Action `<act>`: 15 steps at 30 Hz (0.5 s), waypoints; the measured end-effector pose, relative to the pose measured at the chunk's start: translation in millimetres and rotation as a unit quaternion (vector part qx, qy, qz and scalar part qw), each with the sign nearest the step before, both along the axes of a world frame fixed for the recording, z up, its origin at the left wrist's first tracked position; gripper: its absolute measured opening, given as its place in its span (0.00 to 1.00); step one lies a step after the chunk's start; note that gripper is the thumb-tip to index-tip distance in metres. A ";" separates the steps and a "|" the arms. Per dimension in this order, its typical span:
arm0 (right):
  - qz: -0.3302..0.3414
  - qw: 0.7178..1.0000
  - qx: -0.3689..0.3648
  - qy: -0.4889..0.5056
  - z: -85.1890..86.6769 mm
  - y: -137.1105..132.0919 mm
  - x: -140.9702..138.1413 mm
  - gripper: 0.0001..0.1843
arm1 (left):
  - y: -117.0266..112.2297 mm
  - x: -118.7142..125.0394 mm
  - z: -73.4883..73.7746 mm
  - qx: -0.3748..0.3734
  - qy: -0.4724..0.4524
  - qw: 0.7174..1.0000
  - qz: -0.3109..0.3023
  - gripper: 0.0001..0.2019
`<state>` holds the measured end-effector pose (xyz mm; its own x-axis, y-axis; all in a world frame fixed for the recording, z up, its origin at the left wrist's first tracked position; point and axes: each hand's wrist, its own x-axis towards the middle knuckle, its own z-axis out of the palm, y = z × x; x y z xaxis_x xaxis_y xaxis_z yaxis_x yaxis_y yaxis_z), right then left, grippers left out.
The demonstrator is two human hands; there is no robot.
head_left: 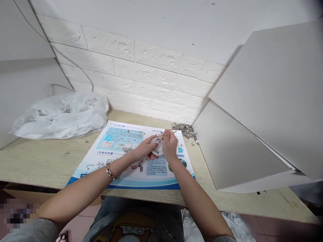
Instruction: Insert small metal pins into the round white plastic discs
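Observation:
Over the printed sheet, my left hand grips a small white round disc by its edge. Several tiny dark or metallic bits show on the disc's face; their kind is too small to tell. My right hand is closed around a thin pale wooden stick, its tip at the disc's upper part. Little shiny metal pieces lie on the sheet left of the disc, and more metal pieces lie below my left hand.
A heap of small metal parts lies at the back by the wall. On the left sits a clear plastic bag of white pieces. White panels lean along the right. The wooden table has its front edge near my body.

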<state>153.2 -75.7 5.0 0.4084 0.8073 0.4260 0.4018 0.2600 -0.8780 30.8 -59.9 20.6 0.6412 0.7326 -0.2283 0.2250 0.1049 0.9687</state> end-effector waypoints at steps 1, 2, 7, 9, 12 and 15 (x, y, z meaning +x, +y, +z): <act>0.000 1.000 0.000 -0.004 -0.2 0.1 0.1 0.21 | 0.2 0.0 -0.5 0.001 0.003 1.000 0.000 0.22; 0.001 1.000 0.000 -0.007 -0.4 0.1 0.2 0.21 | 0.1 0.0 -0.7 0.003 0.005 1.000 0.001 0.22; 0.012 0.999 -0.007 -0.030 -2.2 1.1 0.9 0.21 | -0.5 0.1 0.6 0.002 0.010 1.000 0.001 0.23; 0.013 0.999 -0.004 -0.047 -2.3 1.6 1.1 0.21 | -0.3 -0.4 1.7 -0.003 0.011 1.000 -0.002 0.23; 0.014 0.997 0.003 -0.072 -1.7 1.9 1.0 0.20 | 0.3 -1.9 3.3 -0.004 0.012 1.000 -0.007 0.23; 0.017 0.996 0.007 -0.089 -1.3 1.8 0.3 0.19 | 0.9 -3.3 4.0 0.001 0.009 1.000 -0.013 0.21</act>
